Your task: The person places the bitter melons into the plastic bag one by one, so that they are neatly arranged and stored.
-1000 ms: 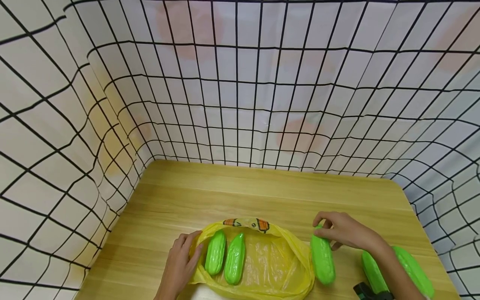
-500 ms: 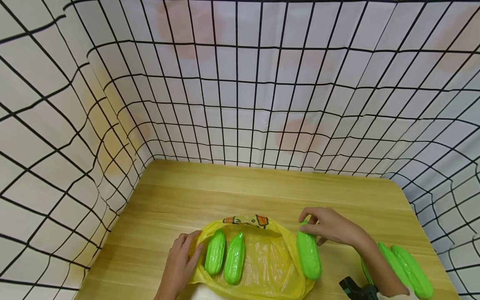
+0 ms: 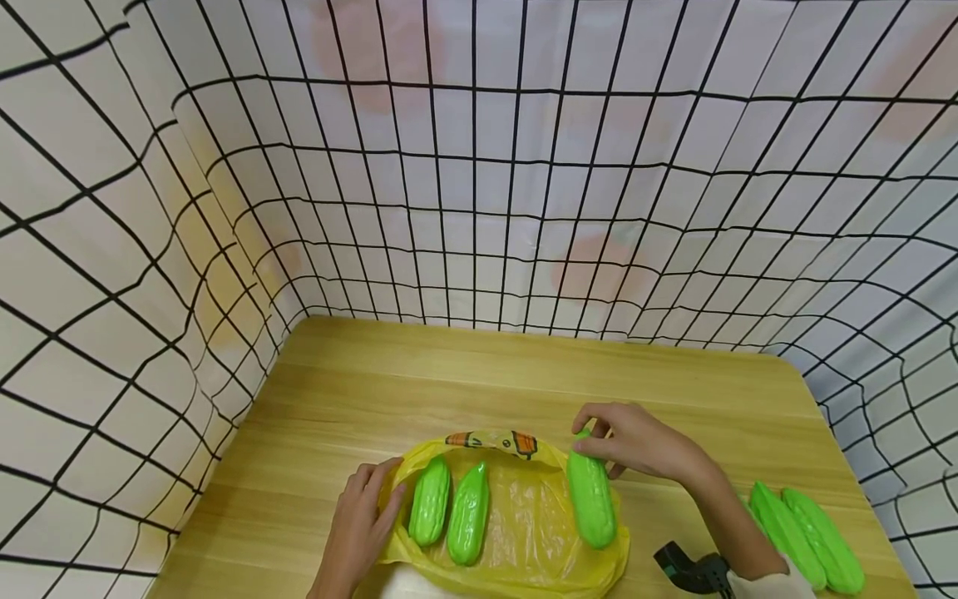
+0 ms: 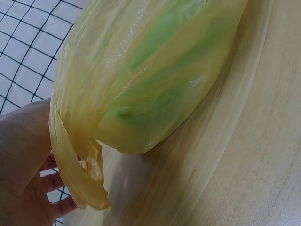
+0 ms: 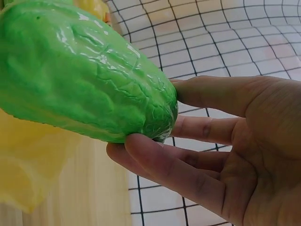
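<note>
Enclosure: a white back wall covering (image 3: pixel 494 125) ruled in a black grid; a matching left side covering (image 3: pixel 82 241) and right side covering (image 3: pixel 916 333), grid lines bent and wavy in places; soft pinkish-orange blotches (image 3: pixel 599 270) at the back, a yellowish blotch (image 3: pixel 228 299) at left; furniture: one tabletop (image 3: pixel 464 370), light yellowish wood grain, grain running broadly crosswise, far corners rounded; lighting: diffuse, with a pale sheen on the near wood surface.

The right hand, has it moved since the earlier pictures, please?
Yes: in the head view, the right hand has shifted left relative to the table.
</note>
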`<state>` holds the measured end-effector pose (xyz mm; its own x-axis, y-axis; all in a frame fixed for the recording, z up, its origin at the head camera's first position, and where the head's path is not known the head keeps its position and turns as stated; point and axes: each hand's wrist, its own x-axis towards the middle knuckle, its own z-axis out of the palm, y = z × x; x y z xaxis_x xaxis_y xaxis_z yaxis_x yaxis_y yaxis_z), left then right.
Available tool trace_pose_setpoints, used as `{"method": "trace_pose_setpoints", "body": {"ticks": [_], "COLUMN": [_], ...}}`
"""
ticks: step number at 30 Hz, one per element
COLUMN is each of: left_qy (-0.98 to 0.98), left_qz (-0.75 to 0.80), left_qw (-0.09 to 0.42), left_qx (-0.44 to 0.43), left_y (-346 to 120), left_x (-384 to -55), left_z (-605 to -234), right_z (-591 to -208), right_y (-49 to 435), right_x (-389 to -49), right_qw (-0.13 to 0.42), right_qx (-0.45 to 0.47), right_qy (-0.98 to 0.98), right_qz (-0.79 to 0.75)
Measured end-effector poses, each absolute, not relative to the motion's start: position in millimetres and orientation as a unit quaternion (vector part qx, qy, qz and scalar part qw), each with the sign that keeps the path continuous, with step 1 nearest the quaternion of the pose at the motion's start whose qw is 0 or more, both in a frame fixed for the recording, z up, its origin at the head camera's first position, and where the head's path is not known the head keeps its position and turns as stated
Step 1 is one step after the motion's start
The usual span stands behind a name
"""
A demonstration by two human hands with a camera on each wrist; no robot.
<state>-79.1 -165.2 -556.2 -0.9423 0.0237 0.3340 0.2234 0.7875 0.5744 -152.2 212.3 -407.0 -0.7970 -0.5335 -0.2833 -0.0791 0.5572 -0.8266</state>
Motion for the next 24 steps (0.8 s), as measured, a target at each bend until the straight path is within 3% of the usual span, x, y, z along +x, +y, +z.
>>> {"method": "trace_pose_setpoints", "body": {"ticks": [24], "left_qy": [-0.933], "left_qz": [-0.32], "left_qw": [0.152], "left_qx": [-0.067], "left_y": [-166], "left_x": [-80], "left_z": [-557], "right_z": [-420], "right_y": [157], "right_x": [-157], "right_qw": [0.27], "right_qx": [-0.211], "right_qy": [0.83], "right_qz": [-0.44]}}
